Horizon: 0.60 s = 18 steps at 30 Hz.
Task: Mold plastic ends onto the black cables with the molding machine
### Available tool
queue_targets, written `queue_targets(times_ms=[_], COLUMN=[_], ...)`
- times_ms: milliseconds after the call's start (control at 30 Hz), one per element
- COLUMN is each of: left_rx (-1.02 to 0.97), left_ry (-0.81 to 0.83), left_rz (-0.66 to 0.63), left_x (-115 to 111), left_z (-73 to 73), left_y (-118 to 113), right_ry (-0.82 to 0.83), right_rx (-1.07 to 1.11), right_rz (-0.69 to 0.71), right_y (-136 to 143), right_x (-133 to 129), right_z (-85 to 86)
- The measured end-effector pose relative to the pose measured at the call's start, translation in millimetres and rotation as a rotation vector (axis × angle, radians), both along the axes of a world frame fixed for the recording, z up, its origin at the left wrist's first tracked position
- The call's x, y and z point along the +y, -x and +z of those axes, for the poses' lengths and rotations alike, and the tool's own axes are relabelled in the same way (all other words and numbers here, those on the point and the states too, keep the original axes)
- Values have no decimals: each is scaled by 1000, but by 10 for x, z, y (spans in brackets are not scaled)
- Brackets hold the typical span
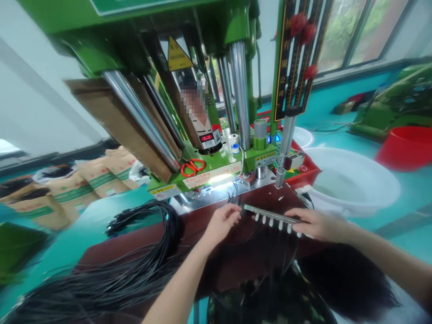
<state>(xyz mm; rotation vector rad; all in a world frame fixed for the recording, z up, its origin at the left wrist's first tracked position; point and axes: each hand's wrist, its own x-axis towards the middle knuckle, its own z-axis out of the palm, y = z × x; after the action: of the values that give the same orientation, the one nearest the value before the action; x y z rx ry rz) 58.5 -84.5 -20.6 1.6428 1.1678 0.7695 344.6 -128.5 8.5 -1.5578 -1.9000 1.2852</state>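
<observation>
My right hand (315, 222) grips the right end of a narrow metal bar (266, 211) with several pale pegs or connectors hanging along its lower edge. The bar is held tilted over the dark red table (251, 265). Just off its left end is my left hand (222, 222), fingers curled together; whatever lies in them is too small and blurred to name. Behind that hand, thin dark wires (232, 192) stick up at the lit metal bed (216, 189) of a green press machine (221, 173). Black cables (168, 234) lie in a looped bundle to the left.
Orange-handled scissors (193, 167) rest on the press ledge. A brown cardboard sheet (118, 126) leans by the steel columns. Paper sacks (74, 191) stand at left. At right are a large white tub (337, 175), a red bucket (405, 148) and another green machine (398, 103).
</observation>
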Motion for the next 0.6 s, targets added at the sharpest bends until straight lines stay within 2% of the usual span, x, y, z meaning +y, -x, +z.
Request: queue_targets(times_ms=[133,200,267,367,467,533,600], left_rx=[-32,-40,-33,-1,126,285,461], left_ry=[20,22,25,1,-115,-209,-263], left_rz=[112,133,135,131,154,92,-41], left_x=[-50,-50,-35,-6,-20,-67,-125], left_z=[11,-16,-49,-84,-99,-110,-126], left_y=[267,339,383,414,365,263,121], right_ry=[169,145,44,-90,-153,-177,-194], right_rx=[-115,-219,-336,-422,-422,-422,-425], right_rz=[236,371,469,503,520,535,546], right_y=[85,157,245,372,445,460,460], right_x=[496,724,921,1129,1226,1247,1256], right_z=[106,142,164,165,143,130,125])
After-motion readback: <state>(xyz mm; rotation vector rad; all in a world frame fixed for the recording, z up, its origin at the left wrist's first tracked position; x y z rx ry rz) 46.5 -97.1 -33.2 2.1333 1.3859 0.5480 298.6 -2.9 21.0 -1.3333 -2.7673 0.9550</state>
